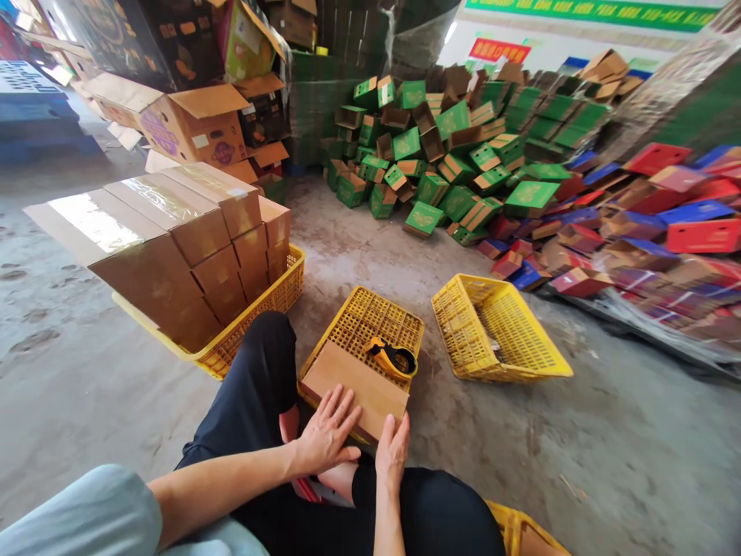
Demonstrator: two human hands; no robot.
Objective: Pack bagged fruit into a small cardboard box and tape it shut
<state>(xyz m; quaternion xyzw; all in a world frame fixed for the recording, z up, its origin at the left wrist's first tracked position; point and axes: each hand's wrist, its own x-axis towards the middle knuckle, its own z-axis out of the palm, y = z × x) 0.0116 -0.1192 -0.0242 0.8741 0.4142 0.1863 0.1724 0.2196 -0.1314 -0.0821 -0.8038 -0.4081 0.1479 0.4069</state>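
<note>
A small plain cardboard box (pixel 356 388) lies flat on an upturned yellow plastic crate (pixel 370 313) before my knees. My left hand (pixel 327 434) rests on the box's near edge and top, its fingers spread. At the near right corner, my right hand (pixel 394 452) touches the box with fingers stretched out. Just behind the box, a yellow-and-black tape dispenser (pixel 390 358) sits on the crate.
To the left, a yellow crate (pixel 258 324) holds stacked cardboard boxes (pixel 174 224). A tilted yellow crate (pixel 492 328) stands right. Heaped green boxes (pixel 428 189) and red and blue boxes (pixel 654 224) lie beyond. Another crate (pixel 512 529) is partly visible beside my leg.
</note>
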